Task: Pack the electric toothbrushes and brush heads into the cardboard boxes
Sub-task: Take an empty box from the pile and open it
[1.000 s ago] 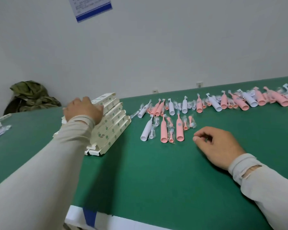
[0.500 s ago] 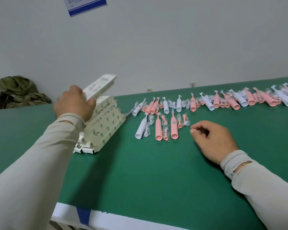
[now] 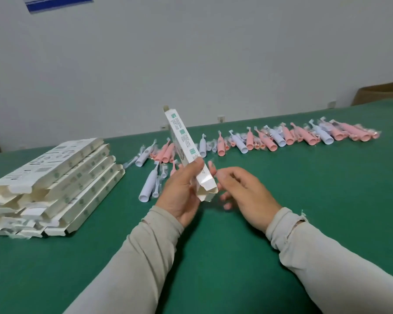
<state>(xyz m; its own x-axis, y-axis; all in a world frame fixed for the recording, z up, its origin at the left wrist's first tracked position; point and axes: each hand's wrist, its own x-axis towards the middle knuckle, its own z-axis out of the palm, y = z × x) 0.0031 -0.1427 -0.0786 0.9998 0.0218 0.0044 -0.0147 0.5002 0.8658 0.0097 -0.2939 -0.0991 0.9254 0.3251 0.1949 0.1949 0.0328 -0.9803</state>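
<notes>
My left hand (image 3: pixel 182 193) grips a long white cardboard box (image 3: pixel 183 141) near its lower end, holding it tilted upright above the green table (image 3: pixel 213 257). The box's lower flaps hang open toward me. My right hand (image 3: pixel 245 196) hovers just right of that open end, fingers loosely curled, holding nothing. A stack of flat white boxes (image 3: pixel 55 184) lies at the left. Behind my hands runs a row of pink and white electric toothbrushes (image 3: pixel 270 141) with small bagged brush heads among them. One white toothbrush (image 3: pixel 148 186) lies closest, left of my left hand.
A grey wall (image 3: pixel 191 64) rises behind the table's far edge, with sockets low on it. A brown cardboard carton (image 3: pixel 381 92) stands at the far right. Part of a blue and white notice (image 3: pixel 57 3) hangs top left.
My left hand lifted one box off the stack and carried it right to the middle, now upright. My right hand rose from the table toward the box's open end. The camera view shifted right.
</notes>
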